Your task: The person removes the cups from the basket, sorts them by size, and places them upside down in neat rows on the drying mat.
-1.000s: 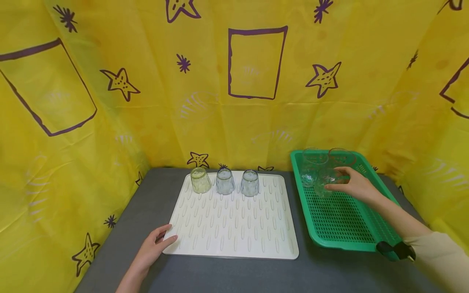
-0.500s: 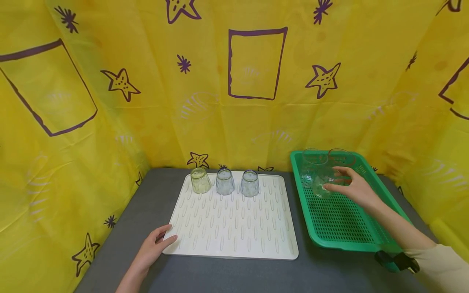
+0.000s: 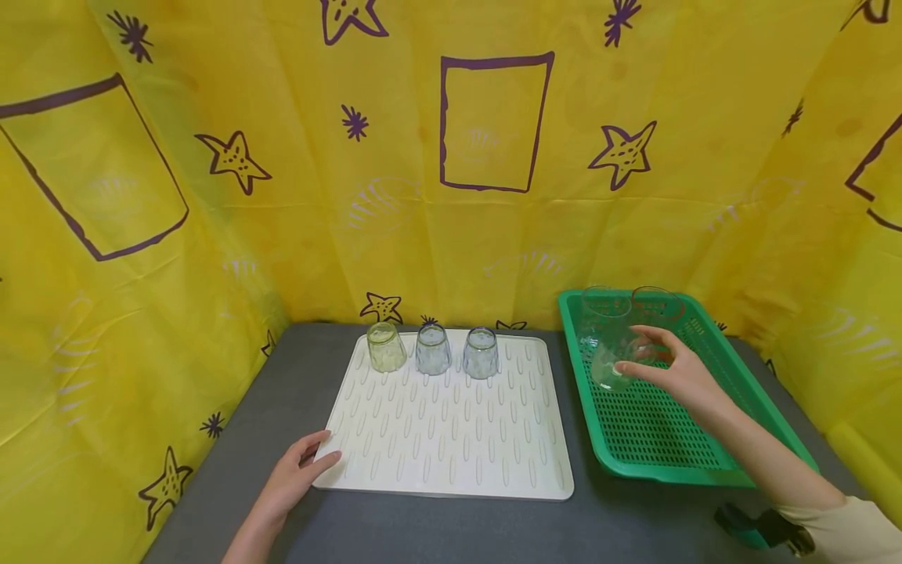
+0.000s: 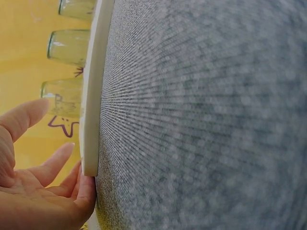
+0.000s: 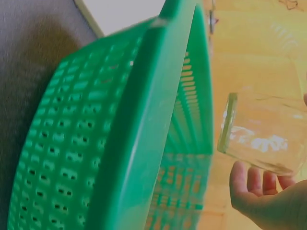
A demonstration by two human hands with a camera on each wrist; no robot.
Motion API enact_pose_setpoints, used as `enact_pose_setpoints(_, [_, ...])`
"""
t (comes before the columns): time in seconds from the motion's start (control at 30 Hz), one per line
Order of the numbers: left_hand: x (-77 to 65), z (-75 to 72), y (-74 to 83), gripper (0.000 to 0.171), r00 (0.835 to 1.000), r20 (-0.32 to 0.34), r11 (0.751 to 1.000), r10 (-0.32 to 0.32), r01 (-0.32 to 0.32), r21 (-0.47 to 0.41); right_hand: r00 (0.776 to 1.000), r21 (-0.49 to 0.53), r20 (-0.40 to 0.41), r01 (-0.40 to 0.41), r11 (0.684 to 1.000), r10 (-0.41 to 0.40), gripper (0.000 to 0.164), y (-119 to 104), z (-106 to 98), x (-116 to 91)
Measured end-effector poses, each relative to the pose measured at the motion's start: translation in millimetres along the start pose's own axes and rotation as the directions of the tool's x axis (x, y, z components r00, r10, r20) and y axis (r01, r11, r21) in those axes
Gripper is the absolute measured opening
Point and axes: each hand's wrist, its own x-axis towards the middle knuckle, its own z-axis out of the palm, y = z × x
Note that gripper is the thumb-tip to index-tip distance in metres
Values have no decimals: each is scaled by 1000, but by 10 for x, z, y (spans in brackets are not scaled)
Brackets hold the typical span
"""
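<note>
My right hand [image 3: 680, 372] grips a clear glass [image 5: 264, 132] over the green basket, thumb on one side and fingers on the other. Behind it in the basket [image 3: 599, 450] stand a tall clear glass [image 3: 593, 313] and another clear glass with a reddish rim [image 3: 658, 291]. At the front left corner of the white drying mat [image 3: 451, 439] my left hand [image 3: 292, 474] rests with its fingers touching the edge; the left wrist view shows its thumb raised above the mat. Three tumblers line the mat's back: yellow-green [image 3: 386, 348], pale blue [image 3: 433, 350] and blue [image 3: 481, 354], narrow ends up.
The mat and basket stand side by side on a dark grey table [image 3: 423, 533]. A yellow curtain [image 3: 317, 157] with starfish drawings hangs around the back and sides. A black strap [image 3: 764, 529] is on my right wrist.
My right hand has shifted slightly left and toward the front with the glass, apart from the others in the basket. The left hand and the tumblers on the mat stay put.
</note>
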Motion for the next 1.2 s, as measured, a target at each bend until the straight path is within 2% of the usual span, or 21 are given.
enact_pose_setpoints(0.27, [-4,5,23,72,1000,-7,1000,-20,20,-14,999,51,15,32,998,-33,75,-92,105,-100])
enact_pose_setpoints(0.63, [-59,9,81,70,1000,-23,1000,-11,11,-18,997,92,41,66,994,-70,70,-208,291,-184])
enact_pose_setpoints(0.83, [-90,38,148,67,999,-44,1000,26,-26,-2,996,120,54,71,990,-77,71,-266,403,-198])
enact_pose_setpoints(1.2, [-168,180,332,55,989,-72,990,126,-130,-59,992,170,92,65,983,-82,69,-325,597,-219])
